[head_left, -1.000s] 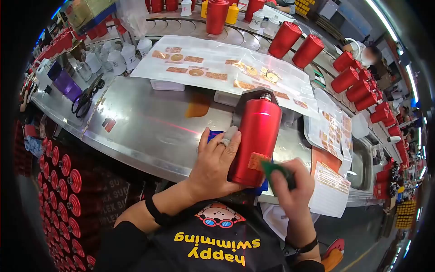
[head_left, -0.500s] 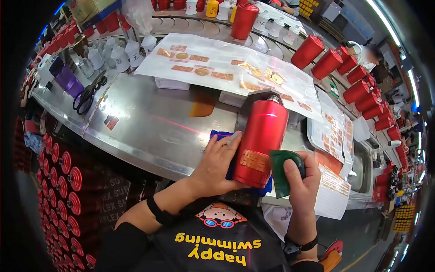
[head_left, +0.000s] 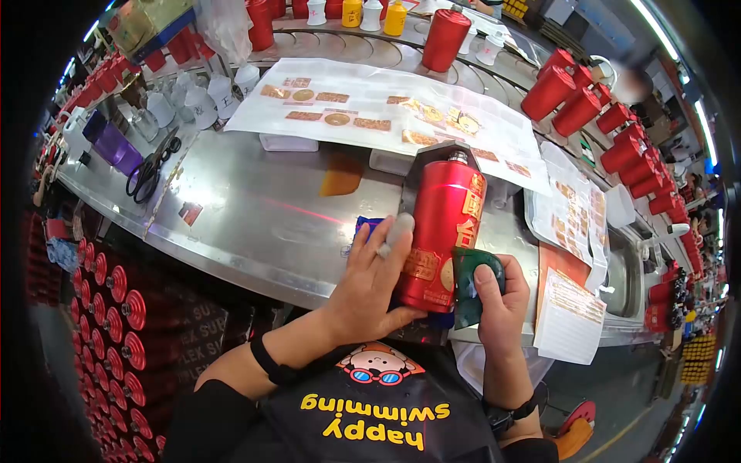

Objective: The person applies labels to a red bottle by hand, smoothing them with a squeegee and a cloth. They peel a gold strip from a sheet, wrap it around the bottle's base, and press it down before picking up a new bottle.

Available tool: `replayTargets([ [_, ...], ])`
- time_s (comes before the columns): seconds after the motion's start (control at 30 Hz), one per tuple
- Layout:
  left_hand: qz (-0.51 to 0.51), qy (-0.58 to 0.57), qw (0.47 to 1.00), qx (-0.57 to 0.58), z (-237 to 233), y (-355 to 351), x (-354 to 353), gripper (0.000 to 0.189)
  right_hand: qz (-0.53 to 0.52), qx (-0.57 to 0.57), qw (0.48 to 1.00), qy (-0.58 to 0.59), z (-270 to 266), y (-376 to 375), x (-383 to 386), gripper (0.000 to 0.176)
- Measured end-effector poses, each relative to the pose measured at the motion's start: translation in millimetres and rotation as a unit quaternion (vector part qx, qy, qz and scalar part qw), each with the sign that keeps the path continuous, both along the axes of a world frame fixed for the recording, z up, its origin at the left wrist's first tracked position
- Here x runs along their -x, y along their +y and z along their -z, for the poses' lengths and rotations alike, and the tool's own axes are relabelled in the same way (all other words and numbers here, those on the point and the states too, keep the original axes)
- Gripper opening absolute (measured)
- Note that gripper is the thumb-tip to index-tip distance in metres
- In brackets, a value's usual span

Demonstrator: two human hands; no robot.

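Observation:
A red metallic bottle (head_left: 440, 204) with gold characters lies tilted in a dark angular holder (head_left: 411, 187), its neck pointing away from me. My left hand (head_left: 363, 289) grips the bottle's left side and base; a whitish cover is on one finger. In my right hand (head_left: 503, 301) is a flat green scraper (head_left: 468, 289), pinched between thumb and fingers. Its edge rests against the lower right of the bottle, beside a round gold emblem (head_left: 448, 274). A blue cloth (head_left: 366, 224) shows beneath the bottle.
White sheets of gold decals (head_left: 340, 96) lie across the steel table (head_left: 255, 208). Scissors (head_left: 150, 170) and a purple bottle (head_left: 110, 143) are at left. Several red bottles (head_left: 548, 92) line the conveyor. A sink (head_left: 627, 270) is at right, with stacked red items (head_left: 116, 316) lower left.
The red bottle has been rolled leftward in its holder, bringing large gold characters and the round emblem into view. My right hand and scraper have shifted slightly left. Bottles on the conveyor have moved right.

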State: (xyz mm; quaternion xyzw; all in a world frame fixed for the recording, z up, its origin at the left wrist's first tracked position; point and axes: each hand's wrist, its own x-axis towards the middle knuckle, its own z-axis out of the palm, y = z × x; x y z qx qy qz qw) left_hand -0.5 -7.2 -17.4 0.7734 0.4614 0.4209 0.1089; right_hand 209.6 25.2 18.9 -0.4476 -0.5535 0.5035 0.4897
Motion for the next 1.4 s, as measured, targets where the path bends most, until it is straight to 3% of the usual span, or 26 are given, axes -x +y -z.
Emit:
replayTargets([
  [0.17,0.071,0.071,0.989,-0.108,-0.2,-1.8,1.6,0.075,0.006,0.026,1.000,0.006,3.5,0.9,3.0,0.019],
  [0.2,0.074,0.046,0.994,-0.068,-7.9,0.6,5.5,0.070,0.006,0.023,1.000,0.007,4.4,1.7,1.8,0.019],
  [0.3,0.055,-0.154,0.987,-0.008,-2.0,4.0,8.6,0.063,0.012,0.025,1.000,-0.012,5.3,1.9,-3.7,0.018],
  [0.33,0.050,-0.170,0.984,0.011,-2.7,3.5,7.9,0.057,0.014,0.027,1.000,0.003,5.3,1.5,-4.6,0.018],
  [0.43,0.060,-0.324,0.938,0.110,-7.9,4.2,-1.3,0.056,0.013,0.029,0.999,0.033,-1.2,1.6,-7.7,0.017],
  [0.53,0.059,-0.225,0.968,0.095,-7.0,5.0,5.4,0.056,0.005,0.029,0.999,0.039,-10.0,1.3,-18.2,0.017],
  [0.63,0.070,-0.051,0.996,-0.025,-8.8,8.1,11.2,0.058,0.000,0.026,1.000,0.009,-7.3,-0.1,-28.9,0.018],
  [0.77,0.086,0.025,0.995,-0.038,-3.5,6.4,10.7,0.072,-0.013,0.041,0.999,0.028,-2.0,-3.6,-31.7,0.018],
  [0.93,0.063,-0.034,0.997,0.005,0.2,6.9,4.4,0.083,-0.059,-0.047,0.997,-0.017,-5.4,-3.2,-36.0,0.017],
  [1.03,0.070,-0.071,0.993,0.060,11.3,3.4,5.7,0.085,-0.079,-0.182,0.971,-0.133,-7.9,0.0,-40.2,0.015],
  [1.27,0.085,-0.114,0.986,0.083,2.4,-3.0,6.9,0.081,-0.077,-0.133,0.982,-0.109,-12.6,-7.4,-39.5,0.016],
  [1.4,0.095,-0.212,0.963,0.134,-4.5,-1.0,8.9,0.070,-0.106,-0.068,0.985,-0.119,-31.9,-11.8,-27.6,0.019],
])
